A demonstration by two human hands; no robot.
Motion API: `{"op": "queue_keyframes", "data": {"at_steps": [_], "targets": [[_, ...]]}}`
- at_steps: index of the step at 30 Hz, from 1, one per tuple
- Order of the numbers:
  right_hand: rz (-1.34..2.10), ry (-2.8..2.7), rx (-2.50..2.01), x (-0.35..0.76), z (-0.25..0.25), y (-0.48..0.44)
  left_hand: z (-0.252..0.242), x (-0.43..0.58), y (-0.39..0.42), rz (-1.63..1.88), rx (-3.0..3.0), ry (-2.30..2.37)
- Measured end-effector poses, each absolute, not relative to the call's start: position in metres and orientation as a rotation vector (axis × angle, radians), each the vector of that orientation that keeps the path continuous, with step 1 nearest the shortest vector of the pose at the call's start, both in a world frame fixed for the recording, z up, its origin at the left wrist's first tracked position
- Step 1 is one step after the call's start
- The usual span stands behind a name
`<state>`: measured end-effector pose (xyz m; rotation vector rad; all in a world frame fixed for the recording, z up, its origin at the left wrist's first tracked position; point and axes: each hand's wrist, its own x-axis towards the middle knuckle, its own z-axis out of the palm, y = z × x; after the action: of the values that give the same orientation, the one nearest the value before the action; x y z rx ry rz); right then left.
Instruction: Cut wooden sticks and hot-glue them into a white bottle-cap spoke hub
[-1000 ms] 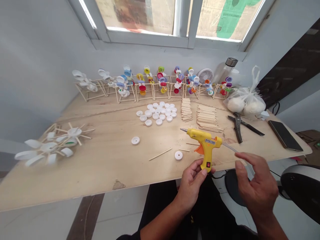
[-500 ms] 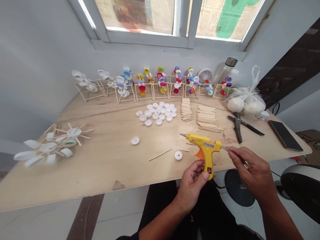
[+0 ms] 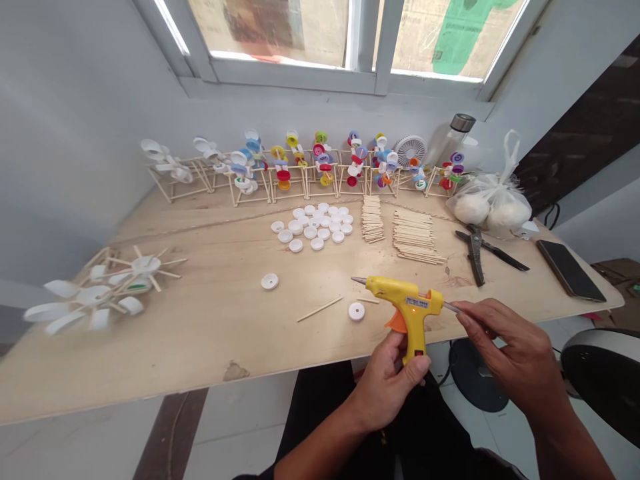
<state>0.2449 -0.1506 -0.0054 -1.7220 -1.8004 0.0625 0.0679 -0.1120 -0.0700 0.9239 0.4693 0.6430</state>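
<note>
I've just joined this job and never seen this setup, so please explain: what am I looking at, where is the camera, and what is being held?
This is one view from a camera worn on a person's head, looking forward and down; no machine is involved. The person's left hand grips a yellow plastic hot glue gun, and the right hand pinches a thin pale glue stick at the gun's rear. On the pale wooden board lie a cluster of round white plastic bottle caps, stacks of flat wooden sticks, and a row of colourful bottle-cap spinners on wooden stick frames.
</note>
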Motion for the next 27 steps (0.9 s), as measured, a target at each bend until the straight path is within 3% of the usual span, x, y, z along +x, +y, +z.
{"op": "queue_keyframes", "data": {"at_steps": [17, 27], "targets": [[0.075, -1.85, -1.694, 0.23, -0.005, -0.155, -0.069, 0.078, -0.107, 0.719, 0.513, 0.419], [0.078, -1.894, -1.717, 0.23, 0.002, -0.153, -0.071, 0.074, -0.103, 0.683, 0.555, 0.427]]}}
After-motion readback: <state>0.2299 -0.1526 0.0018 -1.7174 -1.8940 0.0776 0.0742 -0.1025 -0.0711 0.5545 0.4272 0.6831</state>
